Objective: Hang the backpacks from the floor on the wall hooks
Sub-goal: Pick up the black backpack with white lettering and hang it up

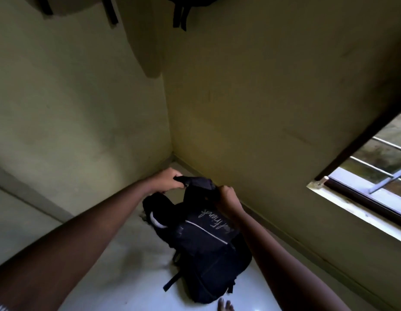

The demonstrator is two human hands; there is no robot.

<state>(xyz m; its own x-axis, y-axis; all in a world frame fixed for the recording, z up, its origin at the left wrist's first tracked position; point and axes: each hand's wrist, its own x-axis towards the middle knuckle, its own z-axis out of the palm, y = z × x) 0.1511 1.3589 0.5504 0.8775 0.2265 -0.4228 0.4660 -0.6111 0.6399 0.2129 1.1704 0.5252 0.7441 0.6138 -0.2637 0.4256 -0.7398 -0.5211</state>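
A black backpack (208, 250) with white script lettering and a white zip line hangs low over the floor in the room's corner. My left hand (167, 179) grips its top handle from the left. My right hand (226, 198) holds the top of the bag from the right. Behind it on the floor lies another dark bag (155, 213) with a white patch, partly hidden. At the top edge, straps of two hung bags dangle on the wall: a light one (60, 6) on the left and a black one (183, 10) further right. The hooks themselves are out of view.
Two yellow-green walls meet in a corner (170, 113) straight ahead. A window with metal bars and a dark frame (360, 176) opens on the right wall. The floor (118, 272) is pale tile. My bare toes (225, 305) show at the bottom edge.
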